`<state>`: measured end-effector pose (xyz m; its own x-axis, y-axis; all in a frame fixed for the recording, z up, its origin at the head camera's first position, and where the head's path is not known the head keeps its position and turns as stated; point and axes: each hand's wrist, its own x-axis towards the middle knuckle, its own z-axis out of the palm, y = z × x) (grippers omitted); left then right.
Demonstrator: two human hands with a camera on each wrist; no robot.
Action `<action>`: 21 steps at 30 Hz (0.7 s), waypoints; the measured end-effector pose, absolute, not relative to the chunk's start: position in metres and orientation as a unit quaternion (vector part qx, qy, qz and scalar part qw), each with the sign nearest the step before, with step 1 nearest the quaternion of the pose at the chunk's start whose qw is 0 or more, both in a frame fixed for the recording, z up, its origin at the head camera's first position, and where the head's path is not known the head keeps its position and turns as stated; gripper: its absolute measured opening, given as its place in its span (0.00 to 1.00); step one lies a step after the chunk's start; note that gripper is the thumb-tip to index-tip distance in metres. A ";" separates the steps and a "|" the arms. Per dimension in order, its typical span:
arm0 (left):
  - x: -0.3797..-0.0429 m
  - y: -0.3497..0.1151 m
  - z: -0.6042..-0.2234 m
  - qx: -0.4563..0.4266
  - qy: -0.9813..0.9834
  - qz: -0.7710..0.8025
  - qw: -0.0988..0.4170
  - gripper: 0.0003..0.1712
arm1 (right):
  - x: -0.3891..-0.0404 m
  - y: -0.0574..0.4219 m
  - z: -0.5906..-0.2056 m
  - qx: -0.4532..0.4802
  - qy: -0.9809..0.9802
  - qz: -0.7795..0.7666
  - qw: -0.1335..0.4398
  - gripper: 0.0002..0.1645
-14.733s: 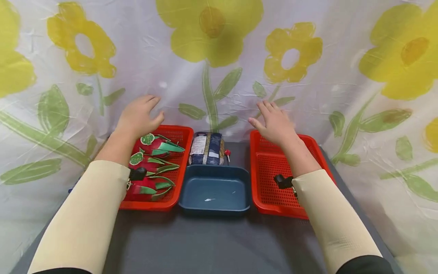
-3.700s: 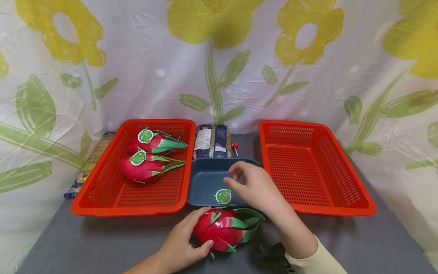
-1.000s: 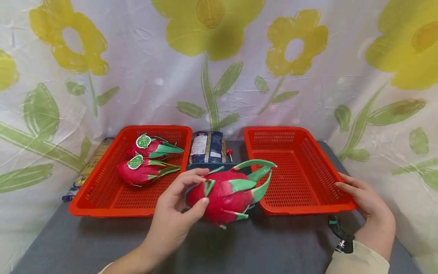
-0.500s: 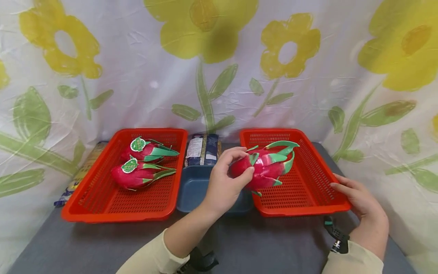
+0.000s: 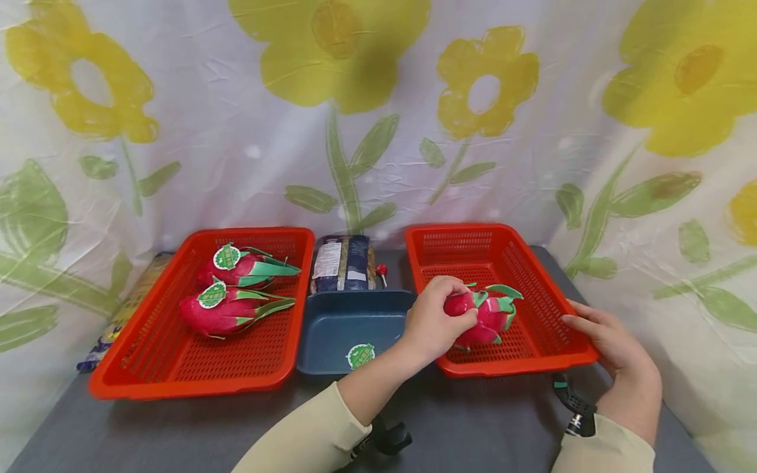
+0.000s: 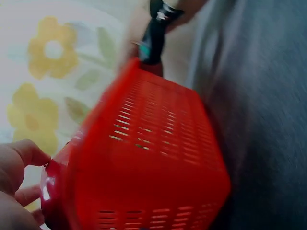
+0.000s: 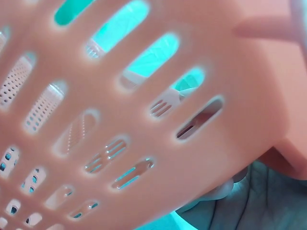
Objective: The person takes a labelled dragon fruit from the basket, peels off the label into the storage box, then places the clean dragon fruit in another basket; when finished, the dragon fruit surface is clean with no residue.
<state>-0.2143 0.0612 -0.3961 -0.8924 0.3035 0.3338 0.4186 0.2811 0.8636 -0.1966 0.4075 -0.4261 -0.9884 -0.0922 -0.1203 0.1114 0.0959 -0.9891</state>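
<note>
In the head view my left hand (image 5: 437,318) grips a pink dragon fruit (image 5: 487,318) with green leaf tips by its left end. The fruit is within the right red basket (image 5: 526,364); whether it touches the bottom cannot be told. My right hand (image 5: 621,358) holds that basket's right rim. Two dragon fruits, one nearer (image 5: 236,316) and one farther (image 5: 239,269), each with a green label, lie in the left red basket (image 5: 195,387). A round green-and-white sticker (image 5: 361,355) is in the dark blue bin (image 5: 355,299) between the baskets.
Behind the bin stands a blue packaged bag (image 5: 342,263), with a red lollipop (image 5: 382,270) beside it. A yellow-and-blue packet (image 5: 121,322) lies left of the left basket. A flower-printed curtain (image 5: 260,164) closes off the back of the grey table (image 5: 177,433).
My left hand has carried the dragon fruit rightward from over the blue bin and lowered it into the right basket, uncovering the sticker in the bin. The right hand stays at the rim.
</note>
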 end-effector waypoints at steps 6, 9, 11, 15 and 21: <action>-0.211 0.072 -0.405 -0.278 -0.862 -0.413 0.092 0.24 | -0.196 0.406 -0.425 0.009 0.742 -0.666 0.075 0.21; -0.209 0.073 -0.410 -0.301 -0.875 -0.366 0.099 0.23 | -0.195 0.405 -0.424 0.006 0.735 -0.674 0.078 0.20; -0.209 0.072 -0.413 -0.312 -0.883 -0.336 0.100 0.23 | -0.195 0.405 -0.424 0.008 0.733 -0.676 0.079 0.19; -0.208 0.069 -0.414 -0.333 -0.896 -0.281 0.085 0.24 | -0.196 0.404 -0.424 0.013 0.734 -0.674 0.080 0.20; -0.202 0.065 -0.406 -0.351 -0.906 -0.226 0.066 0.26 | -0.198 0.405 -0.425 0.023 0.728 -0.680 0.082 0.26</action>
<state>-0.2025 0.0652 -0.4063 -0.7443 0.6070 0.2786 0.6667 0.6510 0.3628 -0.1982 0.4052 -0.4249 -0.9853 -0.0783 -0.1515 0.1458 0.0747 -0.9865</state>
